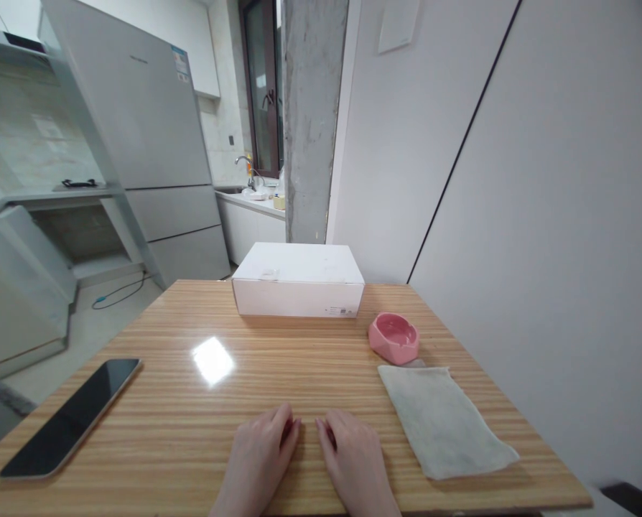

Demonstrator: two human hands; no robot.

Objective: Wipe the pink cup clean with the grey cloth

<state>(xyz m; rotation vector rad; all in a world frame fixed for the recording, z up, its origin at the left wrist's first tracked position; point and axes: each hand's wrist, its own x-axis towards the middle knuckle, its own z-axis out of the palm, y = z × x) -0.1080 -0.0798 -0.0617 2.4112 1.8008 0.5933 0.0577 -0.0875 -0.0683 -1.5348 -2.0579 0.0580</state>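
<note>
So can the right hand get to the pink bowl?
Probably yes. The right hand lies flat and empty on the table, with bare wood between it and the pink bowl; the flat cloth lies beside that path.

Left hand (261, 459) lies palm down, fingers together and pointing forward; right hand (353, 459) lies flat just beside it, likewise palm down; fingertips nearly meet; both hold nothing.

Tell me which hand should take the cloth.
Probably the right hand: it rests flat on the table just beside the cloth, while the left hand would have to cross it.
</note>
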